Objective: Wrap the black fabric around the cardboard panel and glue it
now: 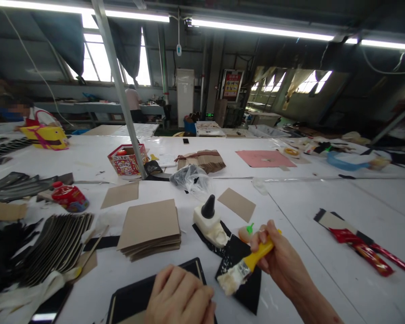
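Near the worktop's front edge, the right hand (pixel 278 256) grips a yellow-handled brush (pixel 245 266), its glue-laden bristles angled down-left over a black sheet (pixel 246 294). The left hand (pixel 180 297) presses flat, fingers curled, on a black panel (pixel 135 297) just left of the brush; a white glue bottle (pixel 209 221) stands close behind.

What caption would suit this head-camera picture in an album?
Right hand holds a glue brush above a black sheet; left hand presses a black panel.

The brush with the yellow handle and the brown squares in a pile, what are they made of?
The brush in the right hand looks like glossy yellow plastic, with pale bristles clumped by white paste. The pile of squares looks like matte brown cardboard: thin, flat, stiff sheets.
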Motion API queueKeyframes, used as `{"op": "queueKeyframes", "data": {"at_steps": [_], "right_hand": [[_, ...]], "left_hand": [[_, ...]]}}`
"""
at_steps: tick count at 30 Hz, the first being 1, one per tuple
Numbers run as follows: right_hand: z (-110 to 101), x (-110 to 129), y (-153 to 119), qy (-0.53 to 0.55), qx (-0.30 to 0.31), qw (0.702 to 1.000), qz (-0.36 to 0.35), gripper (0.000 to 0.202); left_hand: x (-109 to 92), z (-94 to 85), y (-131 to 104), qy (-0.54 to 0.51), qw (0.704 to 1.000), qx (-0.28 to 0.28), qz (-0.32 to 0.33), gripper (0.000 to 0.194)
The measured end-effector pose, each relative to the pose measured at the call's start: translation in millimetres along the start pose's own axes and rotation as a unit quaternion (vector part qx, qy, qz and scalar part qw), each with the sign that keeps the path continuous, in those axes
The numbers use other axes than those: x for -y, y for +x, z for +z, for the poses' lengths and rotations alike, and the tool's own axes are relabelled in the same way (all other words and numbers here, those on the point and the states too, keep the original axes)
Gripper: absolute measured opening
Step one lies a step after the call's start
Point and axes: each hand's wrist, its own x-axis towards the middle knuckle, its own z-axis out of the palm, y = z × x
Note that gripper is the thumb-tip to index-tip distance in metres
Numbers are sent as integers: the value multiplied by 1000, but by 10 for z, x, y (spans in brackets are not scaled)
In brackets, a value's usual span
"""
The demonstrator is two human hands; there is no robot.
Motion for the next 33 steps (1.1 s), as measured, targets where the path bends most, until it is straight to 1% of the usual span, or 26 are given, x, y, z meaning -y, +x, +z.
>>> {"op": "queueKeyframes", "data": {"at_steps": [2, 5, 8, 12, 15, 19, 21, 26, 30, 33], "right_hand": [[13, 53, -81, -7, -6, 1000, -4, 47], [20, 108, -181, -9, -17, 1000, -4, 48], [10, 134, -237, -5, -20, 1000, -8, 48], [-34, 135, -247, 2, -12, 1000, -21, 46], [-73, 129, -236, 7, -7, 999, -30, 46], [-117, 125, -229, 10, -10, 999, -32, 46], [-140, 121, -225, 13, -14, 999, -32, 47], [-199, 98, -203, 20, -25, 999, -22, 48], [-247, 82, -179, 28, -32, 999, -14, 48], [-292, 58, -158, 37, -46, 998, -4, 48]], "left_hand": [[-111, 66, 49, -16, 999, -33, -21, 6], [-230, 162, 47, -50, 993, -87, -55, 11], [-295, 214, 65, -57, 993, -99, -38, 12], [-348, 239, 121, -61, 992, -109, -29, 15], [-371, 266, 130, -57, 993, -101, -28, 17], [-363, 332, 111, -58, 996, -60, -22, 14], [-350, 368, 112, -68, 996, -49, -22, 12], [-336, 422, 161, -72, 997, -40, -6, 13], [-347, 450, 194, -62, 997, -44, 16, 14], [-355, 494, 200, -66, 997, -39, 13, 15]]}}
